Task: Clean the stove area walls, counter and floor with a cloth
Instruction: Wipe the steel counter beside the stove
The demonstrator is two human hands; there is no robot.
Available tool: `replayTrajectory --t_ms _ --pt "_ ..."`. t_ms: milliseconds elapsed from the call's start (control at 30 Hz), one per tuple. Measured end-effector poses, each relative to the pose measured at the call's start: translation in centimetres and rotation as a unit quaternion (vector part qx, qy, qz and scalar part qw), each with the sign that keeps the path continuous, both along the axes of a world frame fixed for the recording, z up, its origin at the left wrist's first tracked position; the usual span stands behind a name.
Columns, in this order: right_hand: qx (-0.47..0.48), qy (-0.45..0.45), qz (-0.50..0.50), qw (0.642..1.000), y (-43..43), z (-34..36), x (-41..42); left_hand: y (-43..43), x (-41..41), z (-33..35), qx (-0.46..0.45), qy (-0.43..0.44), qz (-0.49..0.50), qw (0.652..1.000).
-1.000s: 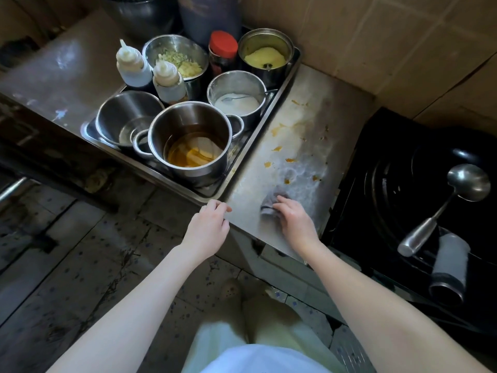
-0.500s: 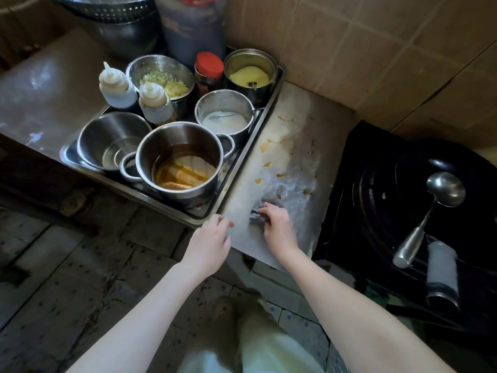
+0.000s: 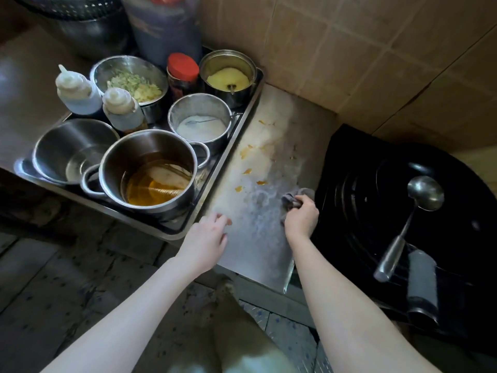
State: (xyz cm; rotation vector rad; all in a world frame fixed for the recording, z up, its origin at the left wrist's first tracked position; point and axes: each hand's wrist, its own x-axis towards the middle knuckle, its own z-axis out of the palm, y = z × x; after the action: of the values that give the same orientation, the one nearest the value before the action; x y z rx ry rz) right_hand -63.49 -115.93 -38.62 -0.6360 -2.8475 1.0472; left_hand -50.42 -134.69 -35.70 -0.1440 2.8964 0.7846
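Right hand (image 3: pixel 301 219), clutching the cloth (image 3: pixel 294 197), has slid it across the counter (image 3: pixel 304 125) to the stove (image 3: pixel 376 211) side, left hand (image 3: pixel 207 238) loose by the front edge, orange spills (image 3: pixel 246 153) still unwiped.

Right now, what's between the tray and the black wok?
In the head view, a strip of steel counter with orange spills; the right hand grips the cloth on it.
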Motion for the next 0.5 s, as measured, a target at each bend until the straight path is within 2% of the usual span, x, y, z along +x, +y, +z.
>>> replayTrajectory --t_ms 67,133,167,233,300,333,400,433,500 --pt "-0.012 0.018 0.062 0.998 -1.4 -0.2 0.7 0.1 -1.3 0.4 -0.009 0.007 -0.009 1.0" --pt "-0.022 0.041 0.176 0.983 -3.2 0.1 1.8 -0.1 -2.5 0.9 -0.009 0.014 -0.008 1.0" --pt "-0.024 0.068 0.25 0.966 -4.1 0.1 2.2 -0.2 -3.0 1.1 -0.01 0.016 -0.007 1.0" --pt "0.013 0.093 0.409 0.908 -5.4 -0.1 2.7 -0.4 -3.7 1.4 -0.02 0.017 -0.007 1.0" --pt "0.085 0.047 0.519 0.849 -5.9 -0.6 2.4 -0.4 -4.1 1.6 -0.028 0.018 -0.004 0.999" --pt "0.098 0.029 0.533 0.84 -5.9 -0.9 1.8 -0.4 -4.2 1.6 -0.031 0.019 -0.002 0.999" --pt "0.068 0.04 0.507 0.858 -6.0 -0.7 0.8 -0.5 -4.4 1.7 -0.03 0.021 0.003 0.999" --pt "0.033 0.06 0.463 0.884 -6.1 -0.5 0.2 -0.5 -4.4 1.7 -0.024 0.02 0.008 0.999" --pt "-0.046 0.067 0.307 0.948 -6.2 0.0 -1.5 -0.7 -4.4 1.8 -0.014 0.016 0.02 1.0"
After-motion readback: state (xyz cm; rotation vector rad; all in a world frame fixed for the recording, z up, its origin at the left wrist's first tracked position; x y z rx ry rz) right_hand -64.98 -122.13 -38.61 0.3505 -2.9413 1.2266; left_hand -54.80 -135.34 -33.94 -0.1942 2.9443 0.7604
